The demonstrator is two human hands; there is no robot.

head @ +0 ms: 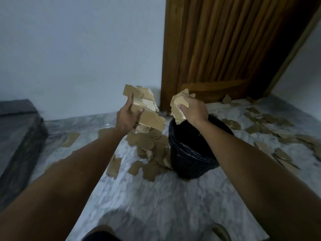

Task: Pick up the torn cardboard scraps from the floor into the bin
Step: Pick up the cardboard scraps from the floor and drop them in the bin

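Left hand (127, 117) grips a thick stack of torn tan cardboard pieces (144, 108), fingers curled round it, held up left of the bin. Right hand (192, 110) clutches a smaller crumpled wad of cardboard (178, 105) directly above the round black slatted plastic bin (189, 159). More brown scraps (151, 153) litter the grey-veined marble floor (156, 206) beside & behind the bin, w/ a ribbed wooden door (225, 49) beyond.

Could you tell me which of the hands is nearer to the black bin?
Right. The right hand holds scraps just above the black bin rim; the left hand holds its bundle off to the bin's left.
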